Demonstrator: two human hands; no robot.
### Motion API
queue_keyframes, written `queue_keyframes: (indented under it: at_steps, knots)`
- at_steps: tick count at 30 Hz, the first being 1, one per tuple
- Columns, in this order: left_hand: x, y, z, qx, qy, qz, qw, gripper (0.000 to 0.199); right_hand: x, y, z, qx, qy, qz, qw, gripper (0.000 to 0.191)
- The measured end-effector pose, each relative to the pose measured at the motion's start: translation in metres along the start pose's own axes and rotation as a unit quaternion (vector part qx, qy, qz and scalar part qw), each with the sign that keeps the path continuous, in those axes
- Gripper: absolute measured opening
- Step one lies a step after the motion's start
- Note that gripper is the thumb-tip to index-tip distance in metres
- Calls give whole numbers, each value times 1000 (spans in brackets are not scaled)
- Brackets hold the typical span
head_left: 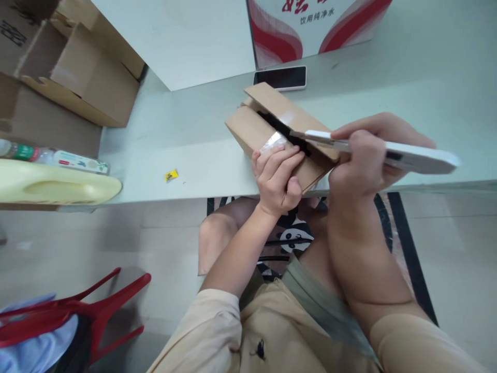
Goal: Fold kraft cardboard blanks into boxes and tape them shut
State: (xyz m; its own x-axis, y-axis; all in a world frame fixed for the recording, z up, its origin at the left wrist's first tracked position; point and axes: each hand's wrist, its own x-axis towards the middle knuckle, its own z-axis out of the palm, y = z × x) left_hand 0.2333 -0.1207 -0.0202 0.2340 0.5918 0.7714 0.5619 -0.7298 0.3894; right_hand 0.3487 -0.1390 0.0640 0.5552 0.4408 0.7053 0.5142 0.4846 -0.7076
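A small brown cardboard box [248,128] rests tilted near the table's front edge, its top flaps parted over a dark gap. Clear tape shines on the near flap. My left hand [277,178] grips this near flap, fingertips over its edge at the gap. In my right hand [368,153] is a white utility knife [421,157], held in closed fingers. The knife's dark tip points left into the gap between the flaps. The right hand is at the right end of the box.
Behind the box lies a phone [285,77] before a red and white carton [310,31]. Larger cardboard boxes [99,77], a bottle [27,153] and a pale yellow container [58,182] stand left. A yellow packet [171,175] lies nearer. A red chair [97,311] is below left.
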Motion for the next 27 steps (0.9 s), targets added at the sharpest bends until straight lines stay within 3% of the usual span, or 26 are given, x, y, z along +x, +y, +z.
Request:
queue_keyframes:
  at_steps: [3, 6, 10, 13, 15, 18, 21, 24, 27]
  knots:
    - [0, -2, -6, -12, 22, 19, 1000, 53, 6, 2, 6, 101, 114, -6, 988, 33]
    - [-2, -7, -18, -11, 24, 28, 999, 50, 12, 13, 11, 125, 147, 29, 981, 32]
    - [-11, -17, -39, -40, 35, 22, 998, 41, 8, 41, 7, 24, -8, 124, 992, 20]
    - [-22, -30, -53, -59, 31, 10, 998, 32, -3, 59, 6, 7, -135, 172, 976, 25]
    - [-29, -42, -61, -68, 28, -26, 997, 33, -12, 63, 11, 10, -185, 196, 963, 27]
    - [-41, -61, -69, -105, -9, -134, 985, 58, -21, 55, 21, 11, -225, 208, 952, 30]
    - [-49, -76, -74, -158, -45, -243, 956, 81, -26, 38, 28, 18, -263, 186, 947, 32]
    - [-51, -87, -78, -185, -29, -323, 928, 86, -26, 31, 28, 20, -284, 160, 945, 37]
    - [-52, -96, -84, -197, -6, -378, 905, 90, -22, 40, 23, -49, -268, 164, 948, 46]
